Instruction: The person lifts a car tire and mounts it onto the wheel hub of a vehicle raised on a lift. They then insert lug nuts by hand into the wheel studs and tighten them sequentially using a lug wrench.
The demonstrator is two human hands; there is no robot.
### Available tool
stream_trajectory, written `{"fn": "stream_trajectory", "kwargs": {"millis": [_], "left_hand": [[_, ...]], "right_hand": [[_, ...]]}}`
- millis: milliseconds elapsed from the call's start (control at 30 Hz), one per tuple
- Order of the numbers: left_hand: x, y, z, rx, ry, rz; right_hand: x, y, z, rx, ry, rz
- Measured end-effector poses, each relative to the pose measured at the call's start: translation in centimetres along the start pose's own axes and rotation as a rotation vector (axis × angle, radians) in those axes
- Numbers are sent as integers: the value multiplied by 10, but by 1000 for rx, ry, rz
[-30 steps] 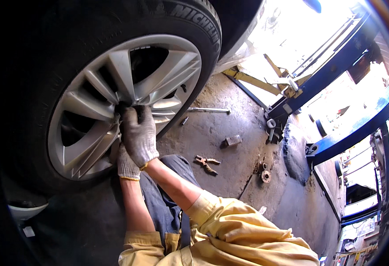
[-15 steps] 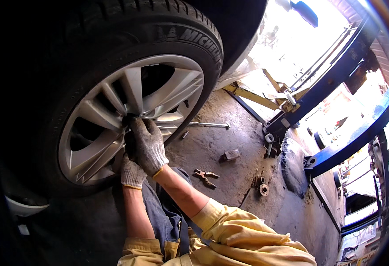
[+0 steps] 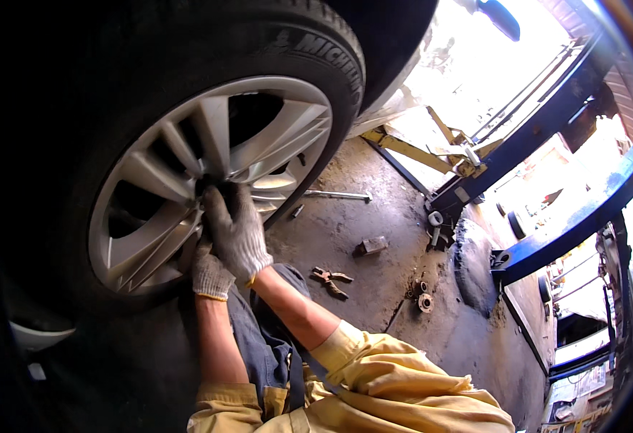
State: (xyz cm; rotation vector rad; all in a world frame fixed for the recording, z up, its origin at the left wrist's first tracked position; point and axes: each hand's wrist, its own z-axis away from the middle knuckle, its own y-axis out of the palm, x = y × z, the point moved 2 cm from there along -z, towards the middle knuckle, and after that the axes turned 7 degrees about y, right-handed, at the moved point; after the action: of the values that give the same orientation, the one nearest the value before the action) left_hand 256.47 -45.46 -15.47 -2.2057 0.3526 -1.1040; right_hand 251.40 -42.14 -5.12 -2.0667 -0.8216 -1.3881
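Observation:
A silver alloy wheel [image 3: 216, 133] with a black tire [image 3: 347, 108] hangs on the car in front of me. My right hand [image 3: 242, 229], in a grey knitted work glove, is at the wheel's hub with its fingers bent inward. Whatever its fingertips grip is hidden in the dark centre. Just below and to the left, my left hand [image 3: 211, 273], gloved alike, is held close against the lower spokes. Its fingers are mostly covered by my right hand and by shadow.
On the concrete floor lie a long metal bar [image 3: 338, 195], a small metal socket-like piece [image 3: 297, 211], a metal block [image 3: 372, 246], rusty pliers [image 3: 331, 282] and a round flanged part [image 3: 425, 302]. A blue lift post [image 3: 504, 151] with a yellow arm [image 3: 410, 150] stands to the right.
The view has shifted slightly, so the wheel and floor sit a little farther left and up. My right hand's fingers have shifted at the hub; both hands stay there.

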Motion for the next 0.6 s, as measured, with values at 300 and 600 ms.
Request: {"fn": "stream_trajectory", "kwargs": {"millis": [300,600], "left_hand": [[-33,43,-1,-42,-406,2753],[-61,99,23,-244,-1110,3564]], "right_hand": [[-1,9,-4,32,86,48],[8,3,-13,-29,13,150]]}}
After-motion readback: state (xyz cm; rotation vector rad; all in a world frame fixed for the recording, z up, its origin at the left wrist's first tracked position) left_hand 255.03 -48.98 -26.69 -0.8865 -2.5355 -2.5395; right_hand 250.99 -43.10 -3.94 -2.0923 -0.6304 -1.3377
